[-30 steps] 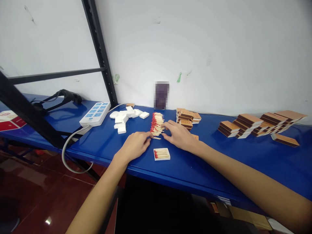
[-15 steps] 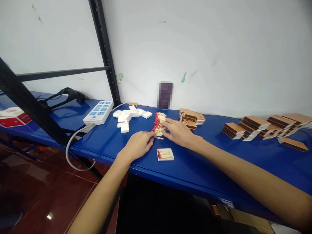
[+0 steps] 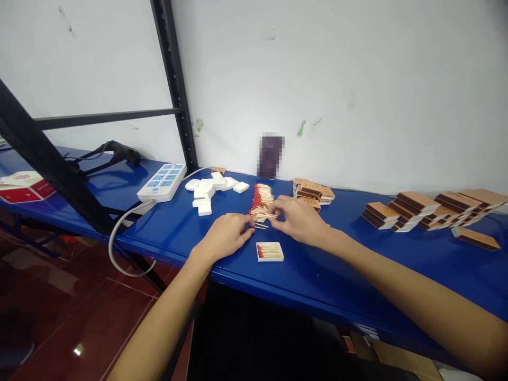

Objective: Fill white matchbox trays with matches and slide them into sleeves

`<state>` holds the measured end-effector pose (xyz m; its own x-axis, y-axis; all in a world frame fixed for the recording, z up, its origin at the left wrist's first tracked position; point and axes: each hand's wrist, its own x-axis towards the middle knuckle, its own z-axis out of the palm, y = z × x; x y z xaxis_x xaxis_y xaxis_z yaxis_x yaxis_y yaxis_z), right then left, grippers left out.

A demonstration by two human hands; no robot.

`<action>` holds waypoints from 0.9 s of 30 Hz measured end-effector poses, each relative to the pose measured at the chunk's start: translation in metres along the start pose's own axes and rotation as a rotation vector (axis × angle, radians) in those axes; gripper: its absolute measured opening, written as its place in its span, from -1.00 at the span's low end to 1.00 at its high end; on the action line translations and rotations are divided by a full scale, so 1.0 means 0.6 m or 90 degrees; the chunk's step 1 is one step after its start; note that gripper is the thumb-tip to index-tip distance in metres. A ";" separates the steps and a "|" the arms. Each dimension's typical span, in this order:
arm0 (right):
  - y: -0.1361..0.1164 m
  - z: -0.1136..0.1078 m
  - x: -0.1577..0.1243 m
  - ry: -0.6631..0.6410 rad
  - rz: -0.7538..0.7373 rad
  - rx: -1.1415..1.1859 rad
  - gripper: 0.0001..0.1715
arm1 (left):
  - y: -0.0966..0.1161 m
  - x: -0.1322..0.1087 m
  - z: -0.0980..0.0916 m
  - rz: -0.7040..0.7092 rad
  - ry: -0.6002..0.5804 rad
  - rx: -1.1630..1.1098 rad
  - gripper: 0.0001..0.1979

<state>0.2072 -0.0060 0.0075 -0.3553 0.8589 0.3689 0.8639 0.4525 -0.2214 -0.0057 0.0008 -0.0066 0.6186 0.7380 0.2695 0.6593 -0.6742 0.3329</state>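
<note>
blue shelf (image 3: 317, 278): loose matches (image 3: 260, 201), filled tray (image 3: 270, 252), matchbox stacks (image 3: 416, 209), power strip (image 3: 162, 182).

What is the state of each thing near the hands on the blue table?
matchbox tray: open, partly filled, match heads to the left.
match pile: loose, lying unboxed on the table.
white trays: heaped loosely, no matches visible in them.
brown boxes: stacked in overlapping rows.
left hand: palm down, fingertips at the pile's near end.
right hand: fingers on the pile; grip unclear.

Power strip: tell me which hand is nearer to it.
Left. The left hand rests right of the power strip; the right hand lies farther right, past the pile of matches.
</note>
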 end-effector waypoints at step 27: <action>0.023 0.021 -0.023 0.002 0.084 0.050 -0.80 | -0.003 -0.002 0.002 0.038 0.015 -0.025 -0.68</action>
<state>0.2198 -0.0086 -0.0123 -0.2390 0.9113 0.3352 0.8725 0.3531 -0.3377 -0.0075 0.0010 -0.0086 0.6456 0.6973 0.3115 0.6041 -0.7158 0.3504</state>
